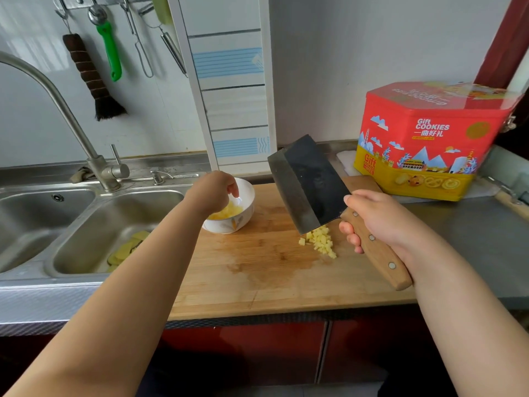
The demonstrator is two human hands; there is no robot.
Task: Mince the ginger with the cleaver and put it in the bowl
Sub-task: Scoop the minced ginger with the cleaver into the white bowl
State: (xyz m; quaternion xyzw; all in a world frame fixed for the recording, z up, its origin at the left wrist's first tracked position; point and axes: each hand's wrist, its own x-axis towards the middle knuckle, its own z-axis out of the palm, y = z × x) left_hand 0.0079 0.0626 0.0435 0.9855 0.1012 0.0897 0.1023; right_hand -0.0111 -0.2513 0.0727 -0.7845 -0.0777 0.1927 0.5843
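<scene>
Left hand (216, 190) hangs over the white bowl (246, 207), fingers loosely bent, holding nothing I can see. Some ginger is in the bowl. Right hand (378, 219) grips the cleaver (307, 184) above the little ginger pile (322, 242) on the cutting board (272, 270). Scoop slowly so no bits fall.

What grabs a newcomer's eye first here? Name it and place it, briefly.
The big dark steel cleaver with a wooden handle, gripped by the right hand and tilted up above a small pile of diced yellow ginger on the wooden cutting board. Next, the bright red and yellow cookie tin at the back right, and the left hand over the white bowl.
</scene>
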